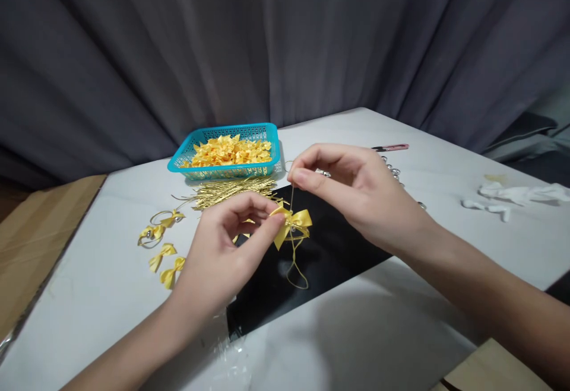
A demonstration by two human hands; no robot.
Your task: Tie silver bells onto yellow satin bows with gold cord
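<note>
My left hand [236, 242] pinches a yellow satin ribbon bow [299, 220] by its left loop, above a black mat [320, 266]. Up and to the right, my right hand [342, 186] is closed, thumb against forefinger, on a thin gold cord [292, 198]. The cord runs taut down from those fingertips to the middle of the bow. Below the bow a loop of cord hangs free. A small shiny bead seems to sit at the bow's centre, partly hidden.
Behind my hands stands a blue basket [222, 169] of yellow bows. Gold cord strips [236, 190] lie before it. Several finished-looking bows [162, 254] are at left. Silver bells or beads [394, 171], a pink-handled tool [392, 148] and white cloth [525, 192] lie to the right.
</note>
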